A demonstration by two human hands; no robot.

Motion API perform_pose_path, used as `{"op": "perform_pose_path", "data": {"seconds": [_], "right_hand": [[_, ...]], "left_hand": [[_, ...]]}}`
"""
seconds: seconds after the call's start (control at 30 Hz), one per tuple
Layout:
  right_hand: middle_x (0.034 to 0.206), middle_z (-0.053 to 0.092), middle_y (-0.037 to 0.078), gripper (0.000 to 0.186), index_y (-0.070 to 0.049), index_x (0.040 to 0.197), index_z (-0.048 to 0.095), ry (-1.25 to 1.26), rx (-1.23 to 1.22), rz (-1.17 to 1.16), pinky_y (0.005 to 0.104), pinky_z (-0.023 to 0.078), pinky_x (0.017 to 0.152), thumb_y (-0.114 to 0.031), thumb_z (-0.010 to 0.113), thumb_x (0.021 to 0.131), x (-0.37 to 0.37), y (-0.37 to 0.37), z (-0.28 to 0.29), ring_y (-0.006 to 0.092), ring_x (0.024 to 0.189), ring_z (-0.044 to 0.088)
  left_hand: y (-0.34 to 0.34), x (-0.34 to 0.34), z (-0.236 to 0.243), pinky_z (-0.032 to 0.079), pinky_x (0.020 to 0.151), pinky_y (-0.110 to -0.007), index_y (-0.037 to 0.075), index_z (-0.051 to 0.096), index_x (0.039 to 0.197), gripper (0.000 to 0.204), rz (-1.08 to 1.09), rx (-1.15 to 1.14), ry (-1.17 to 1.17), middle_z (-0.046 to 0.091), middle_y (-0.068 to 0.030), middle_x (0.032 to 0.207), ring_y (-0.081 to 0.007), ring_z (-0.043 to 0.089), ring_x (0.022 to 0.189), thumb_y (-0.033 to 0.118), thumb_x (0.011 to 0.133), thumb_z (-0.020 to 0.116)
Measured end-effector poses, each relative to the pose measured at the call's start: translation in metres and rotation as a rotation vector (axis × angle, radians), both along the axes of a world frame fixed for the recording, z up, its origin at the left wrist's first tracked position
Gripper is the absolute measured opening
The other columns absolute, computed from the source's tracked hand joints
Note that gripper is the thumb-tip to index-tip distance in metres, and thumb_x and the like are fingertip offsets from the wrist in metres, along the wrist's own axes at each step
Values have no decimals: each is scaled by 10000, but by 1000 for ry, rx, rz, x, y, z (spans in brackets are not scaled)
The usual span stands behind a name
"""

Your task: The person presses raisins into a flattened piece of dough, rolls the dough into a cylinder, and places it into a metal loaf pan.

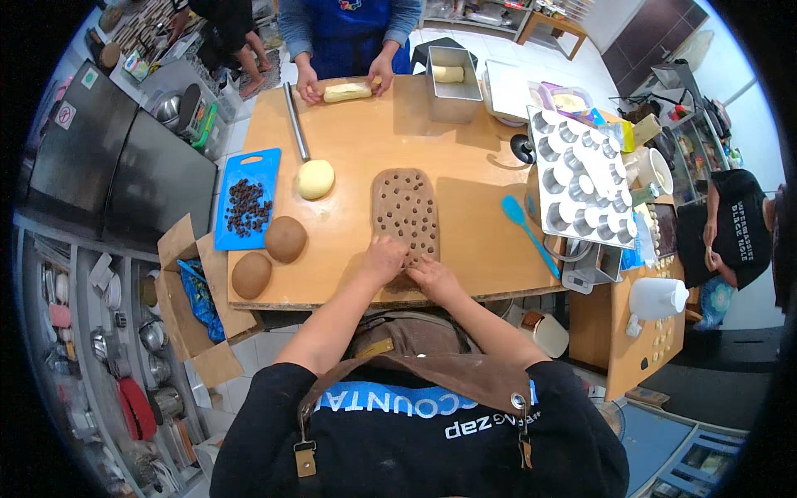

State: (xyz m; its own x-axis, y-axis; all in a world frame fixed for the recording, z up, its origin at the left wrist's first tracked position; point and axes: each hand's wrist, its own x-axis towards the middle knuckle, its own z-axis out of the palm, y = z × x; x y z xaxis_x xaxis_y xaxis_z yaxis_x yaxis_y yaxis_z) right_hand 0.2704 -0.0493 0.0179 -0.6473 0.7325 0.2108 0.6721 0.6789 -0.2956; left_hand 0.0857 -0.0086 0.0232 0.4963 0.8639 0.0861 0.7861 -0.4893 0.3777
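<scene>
A flattened oblong sheet of brown dough lies lengthwise in front of me, dotted with dark chocolate chunks. At its near end, my left hand and my right hand sit close together, fingers curled and closed on the dough's edge. The fingertips partly cover that edge. Further left rest two smooth brown dough balls and a pale yellow dough ball. A blue cutting board carries a heap of chocolate chunks.
Across the wooden table, a co-worker's hands hold a pale dough roll. A metal rolling pin lies at left. Right are a blue spatula and a muffin pan. A loaf tin holds a roll; an open carton stands left.
</scene>
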Motion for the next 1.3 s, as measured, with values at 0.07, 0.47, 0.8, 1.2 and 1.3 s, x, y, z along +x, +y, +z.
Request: {"op": "perform_pose_path", "data": {"seconds": [0.07, 0.47, 0.8, 1.2, 1.3], "right_hand": [[1039, 664, 100, 336, -128, 1096, 637, 42, 112, -25, 412, 440, 1004, -104, 579, 766, 2, 0, -11, 260, 1004, 638], [1230, 605, 97, 525, -128, 1357, 445, -123, -135, -73, 522, 160, 1140, -28, 487, 843, 9, -10, 7, 223, 1189, 550], [1262, 588, 100, 494, -99, 1359, 436, 294, -305, -430, 531, 155, 1131, -47, 492, 871, 35, 7, 3, 263, 1234, 508], [1531, 237, 36, 664, -164, 1466, 264, 213, -118, -376, 535, 83, 1145, -330, 551, 890, 53, -3, 5, 274, 1425, 177], [1547, 200, 11, 720, -180, 1482, 217, -135, -261, -180, 540, 55, 1144, -419, 541, 885, 53, -20, 6, 258, 1429, 167]], "left_hand": [[-1, -2, -11, 412, 836, -401, 144, 667, 896, 163, -29, 109, -37, 652, 1, 884, -220, 572, 937, 135, 735, 648], [-27, -16, 12, 201, 1109, -469, 177, 446, 1374, 552, -30, 46, 142, 367, -33, 1464, -239, 289, 1370, 315, 857, 582], [-49, -17, 3, 125, 1138, -516, 168, 295, 1463, 716, -342, 83, 258, 267, -63, 1522, -233, 238, 1407, 542, 881, 481], [-44, -19, 18, 124, 1145, -502, 183, 293, 1465, 733, -234, -9, 233, 246, -77, 1530, -269, 229, 1409, 580, 874, 472], [-47, -20, 5, 121, 1144, -506, 208, 290, 1467, 730, -310, -1, 298, 252, -84, 1527, -282, 224, 1410, 589, 871, 467]]}}
